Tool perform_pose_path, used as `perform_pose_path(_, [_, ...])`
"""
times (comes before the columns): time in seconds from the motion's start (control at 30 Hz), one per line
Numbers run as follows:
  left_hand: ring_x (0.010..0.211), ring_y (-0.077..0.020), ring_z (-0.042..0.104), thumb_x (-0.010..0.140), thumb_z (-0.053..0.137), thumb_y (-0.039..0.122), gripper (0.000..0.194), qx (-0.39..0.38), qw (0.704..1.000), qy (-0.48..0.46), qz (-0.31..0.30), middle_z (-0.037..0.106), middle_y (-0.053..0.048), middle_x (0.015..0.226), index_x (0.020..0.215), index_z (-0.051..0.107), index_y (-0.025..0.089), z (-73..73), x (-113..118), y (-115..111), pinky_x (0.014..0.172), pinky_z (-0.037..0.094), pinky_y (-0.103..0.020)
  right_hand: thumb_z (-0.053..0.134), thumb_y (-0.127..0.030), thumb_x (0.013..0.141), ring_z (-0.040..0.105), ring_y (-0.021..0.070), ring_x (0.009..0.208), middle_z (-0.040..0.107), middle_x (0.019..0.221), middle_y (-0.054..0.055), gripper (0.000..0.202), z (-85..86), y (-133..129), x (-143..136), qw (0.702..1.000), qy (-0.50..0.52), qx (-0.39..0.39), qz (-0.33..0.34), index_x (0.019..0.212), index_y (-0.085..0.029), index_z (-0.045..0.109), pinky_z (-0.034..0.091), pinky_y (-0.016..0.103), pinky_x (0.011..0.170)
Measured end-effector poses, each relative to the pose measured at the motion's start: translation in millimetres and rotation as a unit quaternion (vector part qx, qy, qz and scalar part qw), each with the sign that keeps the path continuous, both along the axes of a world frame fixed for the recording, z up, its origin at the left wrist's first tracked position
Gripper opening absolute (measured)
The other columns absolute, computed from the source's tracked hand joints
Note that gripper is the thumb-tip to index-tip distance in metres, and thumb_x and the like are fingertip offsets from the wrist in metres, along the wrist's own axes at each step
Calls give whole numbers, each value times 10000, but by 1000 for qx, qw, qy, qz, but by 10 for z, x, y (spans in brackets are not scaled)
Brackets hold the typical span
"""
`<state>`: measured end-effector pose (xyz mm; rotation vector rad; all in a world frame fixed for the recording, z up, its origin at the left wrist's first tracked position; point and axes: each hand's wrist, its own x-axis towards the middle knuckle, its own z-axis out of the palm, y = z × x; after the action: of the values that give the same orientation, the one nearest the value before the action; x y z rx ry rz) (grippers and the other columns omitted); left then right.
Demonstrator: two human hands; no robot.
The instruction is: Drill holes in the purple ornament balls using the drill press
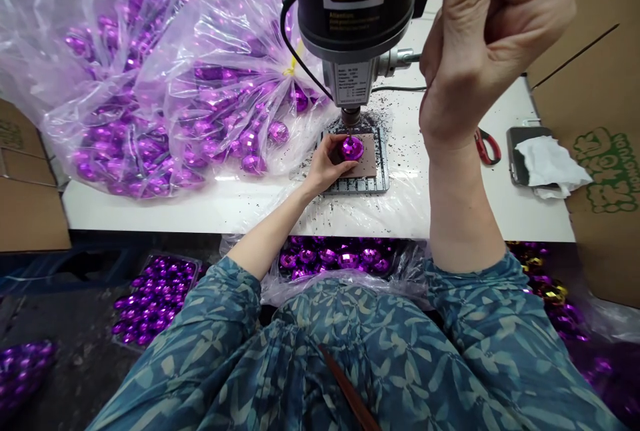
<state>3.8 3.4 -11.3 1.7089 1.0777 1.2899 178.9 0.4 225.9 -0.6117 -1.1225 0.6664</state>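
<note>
My left hand (327,167) pinches a shiny purple faceted ball (352,148) between thumb and fingers. The ball rests on a brown square board (369,157) over the slotted metal base (383,174) of a small drill press (356,24). Directly above the ball is the dark chuck (351,116); I cannot make out whether the bit touches it. High on the right, close to the camera, my right hand (493,51) is closed around the end of the press lever (411,57), whose grip is hidden by the fingers.
Clear plastic bags (165,104) full of purple balls lie on the left of the white table (150,211). Dark shavings surround the base. Red-handled scissors (487,147) and a phone (520,157) under white tissue (547,161) lie right. More balls (345,257) sit at my lap.
</note>
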Motion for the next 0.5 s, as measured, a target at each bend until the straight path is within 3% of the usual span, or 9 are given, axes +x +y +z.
perform_pose_path(0.1, [1266,-306,715,809,908,601,709,11,1000,-8,-1,710,-119,1331,1318,562,248,-15,3,-6,1136,587,-524,676,-388,868,693,-82,868,702,827,-145,219,-124,-45,-11,988,-1,151,-41,889,-191,770,331,23,596])
perform_pose_path(0.23, [1269,-303,719,841,886,604,700,45,999,1,-11,705,-112,1345,1356,548,271,-45,-10,-11,1130,591,-523,668,-447,902,718,-78,909,733,864,-143,248,-251,-34,-22,976,-1,204,-82,906,-221,773,341,-5,606])
perform_pose_path(0.3, [1285,-306,713,863,872,592,687,55,998,8,-17,697,-112,1360,1377,540,280,-54,-23,-13,1143,583,-529,646,-422,938,696,-103,824,730,902,-150,224,-315,-14,-25,974,-11,209,-90,938,-230,761,370,-18,629])
perform_pose_path(0.37, [1299,-307,706,875,866,583,683,55,998,11,-23,690,-112,1377,1393,534,286,-61,-34,-13,1154,577,-532,604,-409,980,587,-141,636,727,939,-147,233,-395,15,-32,970,-23,223,-92,981,-219,739,383,-12,611])
perform_pose_path(0.43, [1300,-306,706,872,872,577,684,52,998,8,-25,692,-110,1381,1395,536,291,-65,-38,-11,1151,579,-529,559,-419,1013,442,-151,505,709,910,-131,267,-487,52,-44,965,-27,240,-100,1000,-198,710,344,13,549])
perform_pose_path(0.5, [1295,-305,710,867,880,566,680,50,998,5,-23,698,-110,1376,1388,542,290,-65,-34,-9,1146,583,-526,522,-430,1037,396,-134,472,668,820,-113,294,-575,91,-59,962,-31,247,-112,1007,-190,690,284,45,504])
